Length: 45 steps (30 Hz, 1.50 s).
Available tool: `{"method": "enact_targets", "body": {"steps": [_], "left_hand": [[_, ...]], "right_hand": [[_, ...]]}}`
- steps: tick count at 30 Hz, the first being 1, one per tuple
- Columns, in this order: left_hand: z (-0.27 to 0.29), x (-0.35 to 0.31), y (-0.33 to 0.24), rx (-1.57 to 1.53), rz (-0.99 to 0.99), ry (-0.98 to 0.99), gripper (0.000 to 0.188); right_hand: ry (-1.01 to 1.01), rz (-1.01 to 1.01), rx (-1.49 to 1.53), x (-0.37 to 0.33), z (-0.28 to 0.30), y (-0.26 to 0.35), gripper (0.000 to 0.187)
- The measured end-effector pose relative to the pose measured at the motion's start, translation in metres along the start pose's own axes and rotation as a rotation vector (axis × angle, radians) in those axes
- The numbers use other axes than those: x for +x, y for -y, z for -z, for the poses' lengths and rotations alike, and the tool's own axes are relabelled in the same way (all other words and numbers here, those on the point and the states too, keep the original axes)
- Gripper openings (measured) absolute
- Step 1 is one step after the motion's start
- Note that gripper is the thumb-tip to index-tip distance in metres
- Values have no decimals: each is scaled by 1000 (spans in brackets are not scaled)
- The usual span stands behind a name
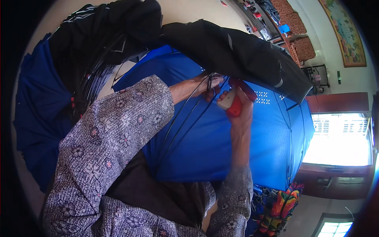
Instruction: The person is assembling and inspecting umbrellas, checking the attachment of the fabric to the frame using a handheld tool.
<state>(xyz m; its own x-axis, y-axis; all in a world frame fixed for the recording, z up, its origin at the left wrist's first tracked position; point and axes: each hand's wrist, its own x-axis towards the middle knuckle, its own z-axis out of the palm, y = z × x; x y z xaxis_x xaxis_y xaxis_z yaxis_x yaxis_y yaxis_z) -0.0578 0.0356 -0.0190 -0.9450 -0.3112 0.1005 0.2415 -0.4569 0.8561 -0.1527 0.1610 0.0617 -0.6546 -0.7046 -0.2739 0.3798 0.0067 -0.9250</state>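
A large open umbrella canopy, blue (205, 146) on the inside with black cloth (244, 53) along its far edge, spreads over my lap. Thin dark umbrella ribs (186, 112) run across the blue cloth. My left hand (213, 85) is closed around a rib by the black edge; its fingertips are partly hidden. Just to the right, my right hand (242, 108) grips a red and white hand-held tool (235, 103), its exact kind unclear. A dark red part of it points at the rib and cloth beside my left fingers.
A bundle of bare metal ribs (96, 81) and more folded blue cloth (35, 114) lie at my left. Multicoloured cloth (282, 205) is heaped at the lower right. Beyond the umbrella stand a cluttered table (272, 23), brown patterned cushions (303, 48) and a bright window (341, 140).
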Motion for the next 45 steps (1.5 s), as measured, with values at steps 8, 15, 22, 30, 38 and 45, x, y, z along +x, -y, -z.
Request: {"method": "enact_targets", "body": {"steps": [8,15,22,30,38,45], "left_hand": [[2,-2,-1,18,-15,29,57],[3,4,7,9,-15,-11,59],[-2,7,-4,68,54,-9,57],[-4,3,-14,123,65,-27,52],[-12,0,-46,171,122,-117,48],[-34,-94,-71,-314,227,13,41]], "right_hand": [[27,32,-27,1,1,-5,35],[72,-5,-58,0,1,4,32],[61,30,-118,-1,-1,5,34],[123,-95,34,20,25,-12,27],[-33,93,47,-27,-17,-9,25],[9,43,84,-105,-25,-23,32]]}}
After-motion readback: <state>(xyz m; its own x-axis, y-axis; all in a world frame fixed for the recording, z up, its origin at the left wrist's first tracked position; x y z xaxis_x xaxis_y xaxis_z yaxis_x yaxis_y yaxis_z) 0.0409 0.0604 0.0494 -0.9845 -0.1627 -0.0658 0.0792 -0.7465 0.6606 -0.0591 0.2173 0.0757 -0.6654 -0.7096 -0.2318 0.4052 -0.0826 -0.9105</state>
